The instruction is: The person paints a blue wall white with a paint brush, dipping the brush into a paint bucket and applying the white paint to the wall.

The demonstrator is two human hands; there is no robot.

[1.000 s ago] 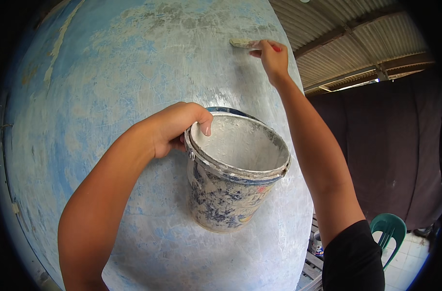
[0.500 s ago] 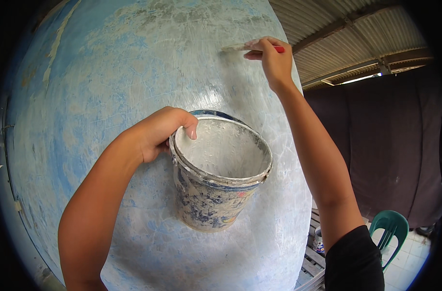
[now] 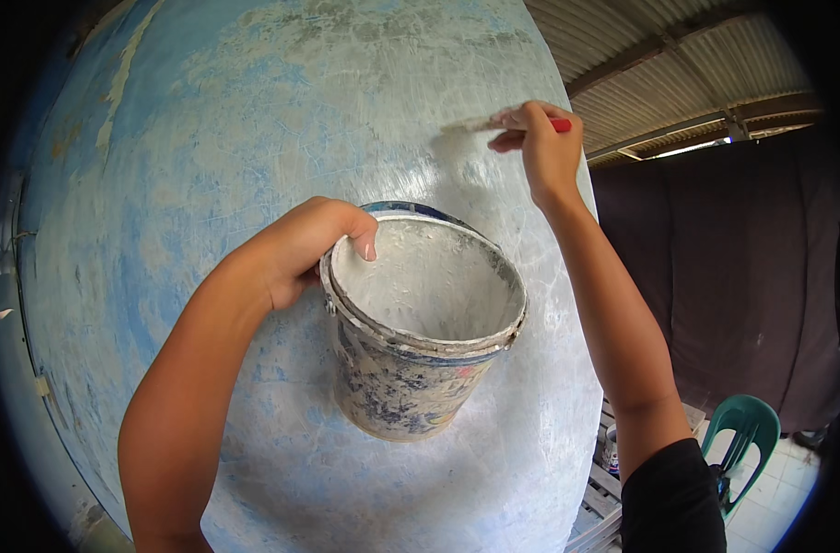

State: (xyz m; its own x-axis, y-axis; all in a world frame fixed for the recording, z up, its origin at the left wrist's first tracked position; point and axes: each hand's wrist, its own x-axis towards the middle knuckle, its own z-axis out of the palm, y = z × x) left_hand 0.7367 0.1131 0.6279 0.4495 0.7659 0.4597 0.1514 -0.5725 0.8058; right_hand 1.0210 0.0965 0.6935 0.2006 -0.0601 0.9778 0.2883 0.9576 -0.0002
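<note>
My left hand grips the rim of a paint bucket, thumb inside and fingers hidden behind it. White paint coats the bucket's inner wall, and its outside is stained with dark blue and cream smears. Higher up on the right, my right hand is closed round a paintbrush with a red handle. The whitish bristle end points left at the wall; whether it touches is hard to tell. That wall is worn blue, with whitish, streaky paint over much of it.
Right of the wall hangs a dark brown cloth below a corrugated roof. A green plastic chair stands on pale floor tiles at lower right. Beside my right arm are a slatted wooden bench and a small can.
My right hand with the paintbrush has moved down and slightly right in the picture. The left hand still holds the bucket in nearly the same place. The view has shifted a little.
</note>
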